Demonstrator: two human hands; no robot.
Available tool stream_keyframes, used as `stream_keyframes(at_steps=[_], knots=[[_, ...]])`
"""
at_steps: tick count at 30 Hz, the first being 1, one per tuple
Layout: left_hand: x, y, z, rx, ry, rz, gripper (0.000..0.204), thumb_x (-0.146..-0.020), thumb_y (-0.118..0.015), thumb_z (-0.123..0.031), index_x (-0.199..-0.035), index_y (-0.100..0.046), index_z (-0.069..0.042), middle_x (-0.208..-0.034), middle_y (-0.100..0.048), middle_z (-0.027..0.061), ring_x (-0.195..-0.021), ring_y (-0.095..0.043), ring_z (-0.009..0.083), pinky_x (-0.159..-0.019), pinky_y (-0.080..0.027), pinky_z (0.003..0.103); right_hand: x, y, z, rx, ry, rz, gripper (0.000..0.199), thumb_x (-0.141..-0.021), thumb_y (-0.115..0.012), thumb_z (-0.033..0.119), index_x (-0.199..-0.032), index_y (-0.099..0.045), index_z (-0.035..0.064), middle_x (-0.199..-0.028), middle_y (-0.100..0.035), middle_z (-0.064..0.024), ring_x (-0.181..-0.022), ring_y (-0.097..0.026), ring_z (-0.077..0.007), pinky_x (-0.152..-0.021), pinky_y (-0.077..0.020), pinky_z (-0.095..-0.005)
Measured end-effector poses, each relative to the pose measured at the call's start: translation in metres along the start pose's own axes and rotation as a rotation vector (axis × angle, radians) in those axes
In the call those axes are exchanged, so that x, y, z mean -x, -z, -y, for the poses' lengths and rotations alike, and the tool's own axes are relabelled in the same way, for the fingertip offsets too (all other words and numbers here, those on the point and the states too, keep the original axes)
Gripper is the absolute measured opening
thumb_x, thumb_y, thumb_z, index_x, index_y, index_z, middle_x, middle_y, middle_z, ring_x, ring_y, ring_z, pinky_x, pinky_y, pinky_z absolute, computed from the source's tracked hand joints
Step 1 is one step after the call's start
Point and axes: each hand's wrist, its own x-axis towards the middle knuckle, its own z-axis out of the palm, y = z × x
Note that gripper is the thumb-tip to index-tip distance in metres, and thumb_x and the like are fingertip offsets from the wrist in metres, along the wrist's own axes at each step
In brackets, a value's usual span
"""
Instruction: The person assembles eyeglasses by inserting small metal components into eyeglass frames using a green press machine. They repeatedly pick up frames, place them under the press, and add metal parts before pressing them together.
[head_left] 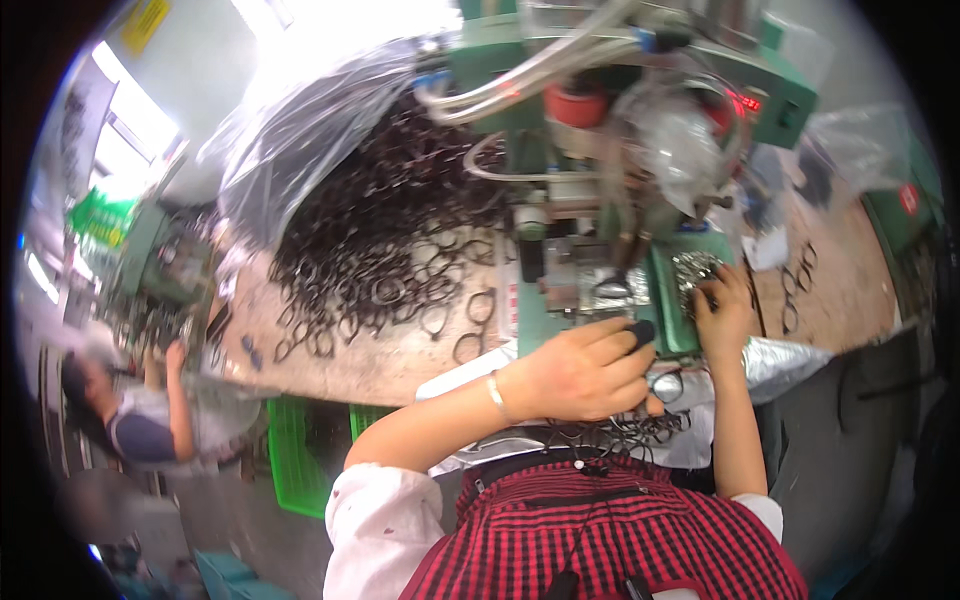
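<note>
My left hand (590, 370) is in front of the green press, its fingers curled round a dark eyeglass frame (666, 386). One round rim of the frame sticks out beside the fingers; the rest is hidden by the hand. A black cover sits on one fingertip. My right hand (726, 312) reaches into a green tray (664, 300) of small shiny metal parts (690, 268). Its fingertips, with dark covers, are bent together among the parts; what they pinch is too small to make out. Above and between both hands is the press's metal work area (612, 286).
A large heap of dark eyeglass frames (380, 220) under clear plastic covers the bench on the left. More frames (795, 285) lie at right, and several rest on my lap (640, 432). A green crate (295, 460) stands below the bench. Another person (150, 420) works at far left.
</note>
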Motion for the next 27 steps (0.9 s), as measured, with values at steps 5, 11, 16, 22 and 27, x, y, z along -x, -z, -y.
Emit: stream_keyframes(at_steps=[5, 11, 16, 22, 27], knots=[[0.020, -0.003, -0.023, 0.157, 0.246, -0.049, 0.041, -0.081, -0.081, -0.039, -0.086, -0.062, -0.003, -0.115, -0.071, 0.0124, -0.094, -0.067, 0.0267, -0.100, -0.057, 0.048, -0.016, -0.001, 0.017, -0.116, -0.143, 0.016, 0.012, -0.088, -0.072, 0.012, -0.097, -0.074, 0.0029, -0.095, -0.073, -0.0158, -0.091, -0.068, -0.0331, -0.082, -0.0517, -0.0434], [0.120, 0.104, -0.025, -0.657, 0.792, -0.228, 0.014, -0.096, -0.070, -0.014, -0.108, -0.070, -0.006, -0.118, -0.072, 0.0127, -0.108, -0.067, 0.0307, -0.099, -0.052, 0.040, 0.000, 0.011, 0.006, -0.374, -0.334, -0.010, 0.019, -0.090, -0.076, 0.016, -0.101, -0.073, 0.0010, -0.088, -0.071, -0.0131, -0.076, -0.067, -0.0227, -0.073, -0.0522, -0.0337], [0.196, 0.213, 0.066, -0.792, 1.069, 0.083, 0.013, -0.088, -0.073, -0.008, -0.101, -0.074, -0.008, -0.119, -0.069, 0.0135, -0.111, -0.061, 0.0330, -0.098, -0.048, 0.040, -0.019, 0.021, 0.033, -0.087, -0.115, 0.058, 0.012, -0.088, -0.071, 0.008, -0.098, -0.075, 0.0030, -0.092, -0.073, -0.0165, -0.084, -0.070, -0.0340, -0.077, -0.0536, -0.0414], [0.328, 0.168, 0.129, -1.042, 1.419, 0.353, 0.019, -0.082, -0.077, -0.021, -0.101, -0.081, -0.022, -0.148, -0.054, 0.0177, -0.120, -0.054, 0.0435, -0.109, -0.043, 0.052, -0.022, 0.011, 0.039, -0.173, -0.047, 0.003, 0.014, -0.087, -0.068, 0.004, -0.099, -0.076, 0.0040, -0.095, -0.074, -0.0165, -0.091, -0.069, -0.0362, -0.081, -0.0535, -0.0430], [0.279, 0.103, 0.129, -0.927, 1.163, 0.366, 0.014, -0.084, -0.073, -0.016, -0.096, -0.081, -0.016, -0.151, -0.053, 0.0117, -0.129, -0.050, 0.0443, -0.119, -0.033, 0.052, 0.007, 0.037, 0.028, -0.314, -0.314, -0.012, 0.015, -0.085, -0.074, 0.008, -0.099, -0.076, 0.0030, -0.091, -0.074, -0.0131, -0.086, -0.071, -0.0289, -0.079, -0.0534, -0.0369]])
